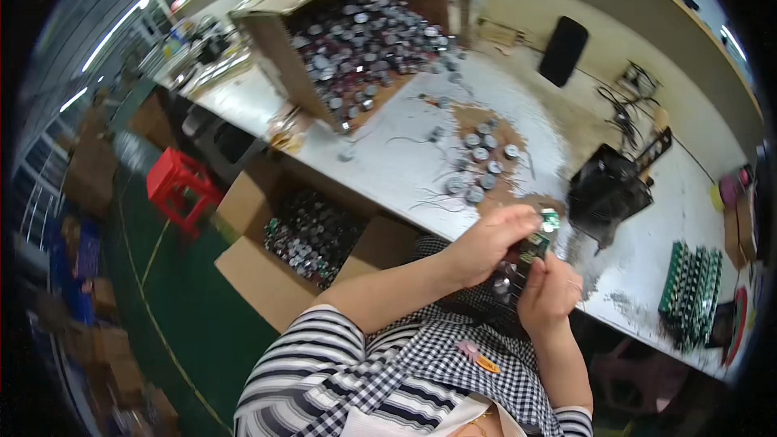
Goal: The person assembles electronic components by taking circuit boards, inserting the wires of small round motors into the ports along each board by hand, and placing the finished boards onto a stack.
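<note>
Just above the table's front edge, my left hand (490, 244) and my right hand (552, 295) are close together. Both are closed on a small green circuit board (532, 248), its upper end sticking out past my left fingertips. Below the board, between my hands, hangs a round silver part (503, 285); whether it is joined to the board I cannot tell. On the table beyond my hands lie several round silver parts (479, 154) with thin wires, on a brown patch.
An open carton (271, 57) of silver parts lies on the table (380, 150). Another carton (251, 275) with similar parts is lower left. A black stand (607, 194), a phone (564, 50) and stacked green boards (689, 295) are rightward. A red stool (182, 186) stands left.
</note>
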Action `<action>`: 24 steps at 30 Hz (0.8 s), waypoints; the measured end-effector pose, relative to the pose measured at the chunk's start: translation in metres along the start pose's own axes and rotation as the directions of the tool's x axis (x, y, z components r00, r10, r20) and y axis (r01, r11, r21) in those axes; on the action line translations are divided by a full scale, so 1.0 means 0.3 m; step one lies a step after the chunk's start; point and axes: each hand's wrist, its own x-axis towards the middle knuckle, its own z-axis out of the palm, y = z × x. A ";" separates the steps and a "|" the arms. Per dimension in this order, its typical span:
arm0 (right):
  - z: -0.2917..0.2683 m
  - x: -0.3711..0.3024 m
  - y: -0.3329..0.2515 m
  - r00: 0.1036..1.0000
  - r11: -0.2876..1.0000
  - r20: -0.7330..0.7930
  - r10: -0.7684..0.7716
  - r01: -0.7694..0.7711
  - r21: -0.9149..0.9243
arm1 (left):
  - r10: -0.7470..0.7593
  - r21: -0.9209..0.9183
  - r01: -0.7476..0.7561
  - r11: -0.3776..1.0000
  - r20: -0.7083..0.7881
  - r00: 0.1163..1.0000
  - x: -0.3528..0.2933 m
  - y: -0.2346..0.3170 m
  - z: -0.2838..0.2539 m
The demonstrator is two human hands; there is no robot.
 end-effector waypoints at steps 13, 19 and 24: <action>0.046 0.104 -0.043 0.812 0.804 -0.106 0.574 -0.535 0.260 | 0.716 0.633 -0.555 0.540 0.001 0.698 -0.007 -0.075 0.076; 0.063 0.000 -0.056 0.875 0.857 -0.006 0.484 -0.472 0.206 | 0.245 0.087 -0.232 0.969 -0.201 0.948 0.012 -0.006 0.058; 0.059 -0.007 0.002 0.988 0.985 -0.056 0.142 -0.147 -0.091 | -0.052 -0.165 0.032 0.986 -0.115 0.992 0.023 0.025 0.019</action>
